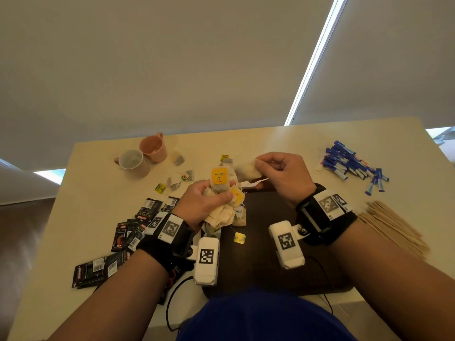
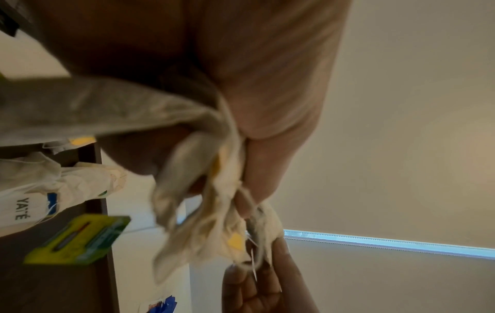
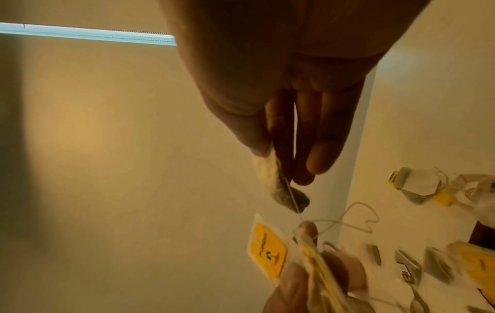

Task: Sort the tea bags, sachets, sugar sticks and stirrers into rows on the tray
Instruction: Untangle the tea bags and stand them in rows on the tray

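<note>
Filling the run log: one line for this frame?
left hand: grips tea bag bunch | right hand: pinches single tea bag | tray: unsorted

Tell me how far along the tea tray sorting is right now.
Early stage. No rows show on the dark tray; only a loose heap of tea bags sits on it. In hand: the left hand grips a tangled bunch of tea bags, and the right hand pinches a single tea bag away from it. Left: black sachets, blue sugar sticks and wooden stirrers lie unsorted on the table.
</note>
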The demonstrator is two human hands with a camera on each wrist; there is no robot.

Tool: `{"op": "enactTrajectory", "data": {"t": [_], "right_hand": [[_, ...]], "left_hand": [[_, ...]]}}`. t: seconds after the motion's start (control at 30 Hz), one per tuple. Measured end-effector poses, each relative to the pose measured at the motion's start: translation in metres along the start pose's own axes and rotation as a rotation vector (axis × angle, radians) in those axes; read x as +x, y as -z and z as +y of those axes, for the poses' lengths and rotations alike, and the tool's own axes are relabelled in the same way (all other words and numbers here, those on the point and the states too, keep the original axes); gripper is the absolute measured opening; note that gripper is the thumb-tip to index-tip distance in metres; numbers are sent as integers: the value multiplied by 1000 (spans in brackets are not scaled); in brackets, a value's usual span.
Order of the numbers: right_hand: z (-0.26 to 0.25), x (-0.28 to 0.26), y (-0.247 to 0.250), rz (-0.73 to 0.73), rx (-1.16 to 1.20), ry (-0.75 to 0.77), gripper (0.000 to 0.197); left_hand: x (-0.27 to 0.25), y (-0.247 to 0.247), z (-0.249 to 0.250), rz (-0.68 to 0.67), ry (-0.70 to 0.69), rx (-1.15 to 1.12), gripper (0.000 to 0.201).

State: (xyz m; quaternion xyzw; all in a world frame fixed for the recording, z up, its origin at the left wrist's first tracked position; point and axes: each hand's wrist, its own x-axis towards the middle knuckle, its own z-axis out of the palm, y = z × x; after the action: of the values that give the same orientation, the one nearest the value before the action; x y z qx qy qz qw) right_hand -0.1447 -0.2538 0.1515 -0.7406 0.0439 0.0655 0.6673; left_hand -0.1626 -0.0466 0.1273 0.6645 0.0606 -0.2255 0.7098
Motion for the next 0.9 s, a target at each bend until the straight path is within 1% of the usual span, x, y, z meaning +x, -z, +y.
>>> {"op": "enactTrajectory", "data": {"t": [0.07, 0.13, 0.2, 0.33, 0.43, 0.5, 0.57, 0.67, 0.77, 0.8, 0.9], "right_hand": [[-2, 0, 1, 14, 9, -15, 11], [-2, 0, 4, 33, -1, -22, 14], [-2, 0, 6, 57, -10, -27, 16], [5, -1, 12, 101, 2, -48, 11], [14, 1, 19, 98, 4, -123, 17], [22, 2, 23, 55, -60, -145, 22], [29, 3, 27, 39, -225, -112, 24], [38, 4, 31, 68, -451, -34, 17], [37, 3, 30, 54, -618, 100, 8], [33, 3, 28, 43, -625, 143, 7], [18, 4, 22, -44, -511, 199, 5]], "left_hand": [[0, 1, 0, 15, -14, -1, 21], [1, 1, -1, 54, -28, 4, 21], [2, 2, -2, 118, -41, 2, 21], [6, 11, -7, 270, -17, -85, 20], [7, 18, -7, 324, -24, -132, 20], [7, 20, -6, 325, -37, -145, 20], [7, 22, -5, 324, -53, -130, 21], [6, 23, -4, 295, -70, -114, 24], [4, 20, -3, 243, -53, -109, 31], [3, 19, -2, 222, -45, -108, 32], [0, 14, 1, 154, -47, -51, 26]]}}
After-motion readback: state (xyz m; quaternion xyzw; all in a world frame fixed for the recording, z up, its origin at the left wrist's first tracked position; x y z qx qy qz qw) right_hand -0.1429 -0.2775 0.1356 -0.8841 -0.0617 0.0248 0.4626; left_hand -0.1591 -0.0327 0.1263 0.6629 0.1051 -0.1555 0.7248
